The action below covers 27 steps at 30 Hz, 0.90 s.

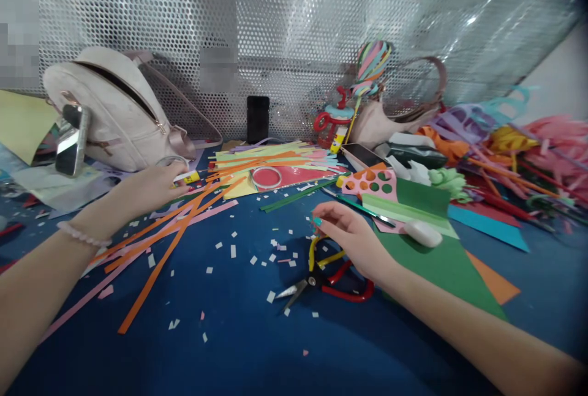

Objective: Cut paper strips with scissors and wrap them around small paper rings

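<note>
In the head view, we see our left hand point(164, 183) at a yellow-and-white glue stick point(189, 177), fingers lying over its end; we cannot tell whether they grip it. Orange strips point(172, 243) fan across the blue table point(220, 353) beside that hand. Our right hand point(351, 234) is curled, thumb near the fingertips, and we cannot tell whether it pinches anything. Just beside it lie the scissors point(312, 280), blades parted, among white paper bits point(233, 251). On the green paper point(432, 273) rests a white rounded object point(423, 233).
</note>
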Each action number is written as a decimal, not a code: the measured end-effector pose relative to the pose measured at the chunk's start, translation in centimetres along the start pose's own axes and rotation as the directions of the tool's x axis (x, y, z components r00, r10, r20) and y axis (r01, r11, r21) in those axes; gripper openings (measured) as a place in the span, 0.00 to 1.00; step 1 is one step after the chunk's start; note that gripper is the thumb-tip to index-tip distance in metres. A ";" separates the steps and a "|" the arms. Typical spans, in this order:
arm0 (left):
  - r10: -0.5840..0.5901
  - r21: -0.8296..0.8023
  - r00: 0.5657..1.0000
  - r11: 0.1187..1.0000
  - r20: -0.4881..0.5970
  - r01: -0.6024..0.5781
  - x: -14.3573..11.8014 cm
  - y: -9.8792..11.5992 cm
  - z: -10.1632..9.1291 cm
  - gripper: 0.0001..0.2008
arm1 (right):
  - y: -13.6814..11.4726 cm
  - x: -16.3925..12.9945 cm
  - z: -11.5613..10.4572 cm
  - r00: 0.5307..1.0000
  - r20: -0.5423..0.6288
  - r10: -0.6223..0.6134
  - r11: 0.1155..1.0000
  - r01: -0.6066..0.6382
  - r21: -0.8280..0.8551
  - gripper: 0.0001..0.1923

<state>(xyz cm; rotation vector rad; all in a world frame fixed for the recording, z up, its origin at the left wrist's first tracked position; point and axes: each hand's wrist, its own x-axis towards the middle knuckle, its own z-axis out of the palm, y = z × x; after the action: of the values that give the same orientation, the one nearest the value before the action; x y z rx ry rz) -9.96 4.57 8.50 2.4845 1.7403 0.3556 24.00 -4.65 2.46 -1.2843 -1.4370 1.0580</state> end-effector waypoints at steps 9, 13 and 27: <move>0.290 0.189 0.957 0.940 -0.006 -0.283 -1.9 7.0 6.0 0.16 | -0.2 -0.4 0.1 0.948 0.286 -0.141 0.926 0.229 -0.301 0.06; 0.312 0.187 0.949 0.936 -0.039 -0.300 -2.3 7.3 8.3 0.16 | -0.4 -0.5 -0.1 0.891 0.365 -0.269 0.777 0.425 -0.464 0.08; 0.151 -0.383 0.982 0.905 -0.111 -0.183 -2.7 7.2 8.2 0.12 | -1.5 7.4 4.5 0.750 0.633 -0.192 0.111 0.657 -0.745 0.11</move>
<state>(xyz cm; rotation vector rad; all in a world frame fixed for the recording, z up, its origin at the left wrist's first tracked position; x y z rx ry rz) -2.26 0.01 1.66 2.3490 1.3166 0.7465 18.95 2.50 3.56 -1.2053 -2.8300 -0.2227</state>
